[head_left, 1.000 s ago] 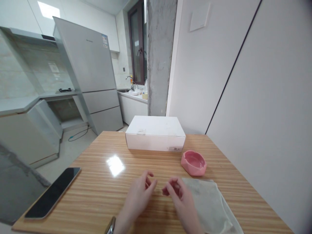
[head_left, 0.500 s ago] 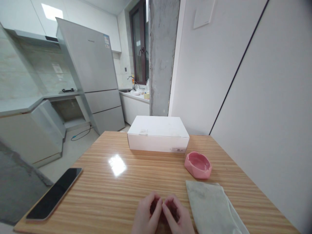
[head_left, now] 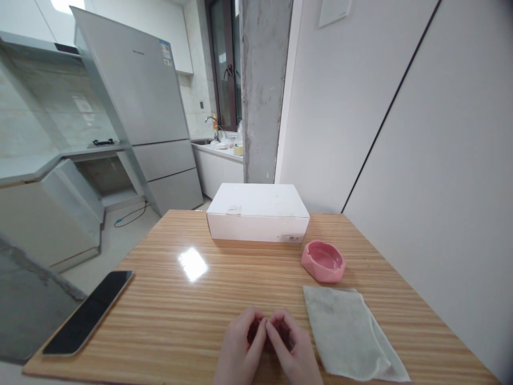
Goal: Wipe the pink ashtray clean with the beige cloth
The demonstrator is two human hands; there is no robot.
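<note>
Low over the near edge of the wooden table, my left hand point(head_left: 242, 342) and my right hand point(head_left: 294, 342) meet, thumbs and fingertips pinched together side by side. Both are closed; anything between the fingertips is too small or hidden to make out. Just right of my right hand lies a folded greyish cloth point(head_left: 347, 331). Beyond the cloth sits a pink faceted ashtray point(head_left: 324, 262).
A white cardboard box point(head_left: 256, 227) stands at the table's far edge. At the left edge lies a dark-screened phone point(head_left: 90, 313). The wooden table point(head_left: 172, 315) borders a white wall point(head_left: 433, 176) on the right. A fridge point(head_left: 136, 96) stands beyond.
The camera view has tilted slightly downward, so the table and its objects sit higher in the picture. My hands keep nearly the same pinched pose.
</note>
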